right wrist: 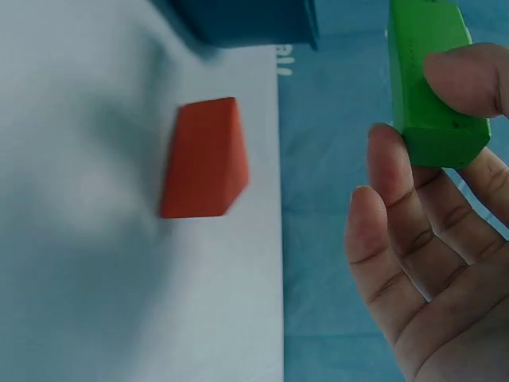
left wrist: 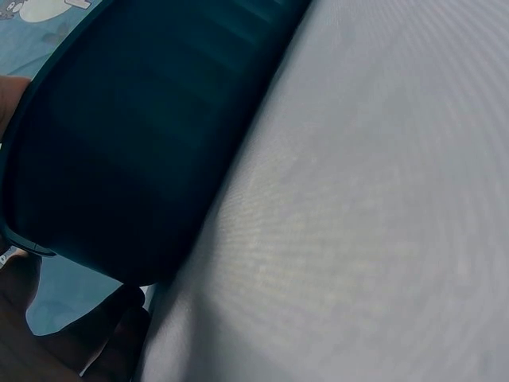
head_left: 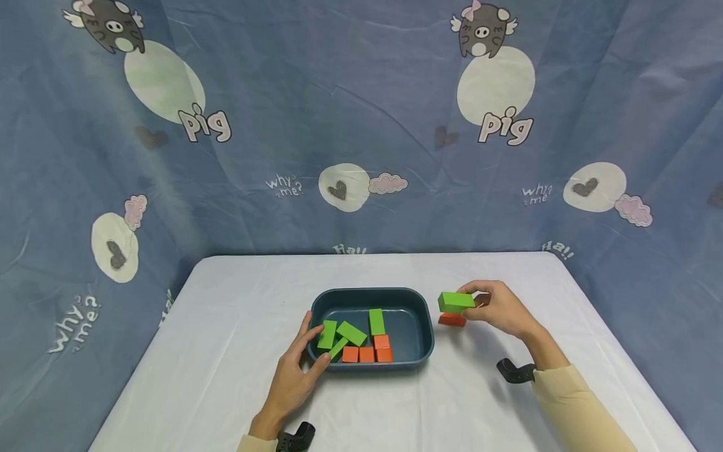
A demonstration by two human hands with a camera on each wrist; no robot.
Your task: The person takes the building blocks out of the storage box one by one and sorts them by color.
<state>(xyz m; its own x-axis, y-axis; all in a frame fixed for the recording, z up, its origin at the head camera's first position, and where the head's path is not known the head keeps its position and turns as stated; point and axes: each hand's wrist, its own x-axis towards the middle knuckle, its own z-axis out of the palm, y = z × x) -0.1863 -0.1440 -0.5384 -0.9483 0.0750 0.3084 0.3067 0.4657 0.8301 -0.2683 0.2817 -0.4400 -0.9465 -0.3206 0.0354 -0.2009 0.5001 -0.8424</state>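
Note:
My left hand (head_left: 294,371) holds the left end of a dark blue-green rectangular tray (head_left: 415,363), its thumb and a finger over the rim. In the left wrist view, other fingertips (left wrist: 119,306) are against the tray's outer wall. To the right of the tray, my right hand (head_left: 503,309) pinches a green block (head_left: 456,302) between thumb and fingers. An orange block (right wrist: 205,159) sits on the white cloth, below the green one. Inside the tray lie several green blocks (head_left: 351,333) on the left and several orange blocks (head_left: 367,355) along the front.
A white cloth (head_left: 243,314) covers the table. Behind it hangs a blue curtain (head_left: 361,125) with printed pigs and words. A green block (head_left: 376,321) lies behind the orange ones in the tray. Both wrists wear black straps.

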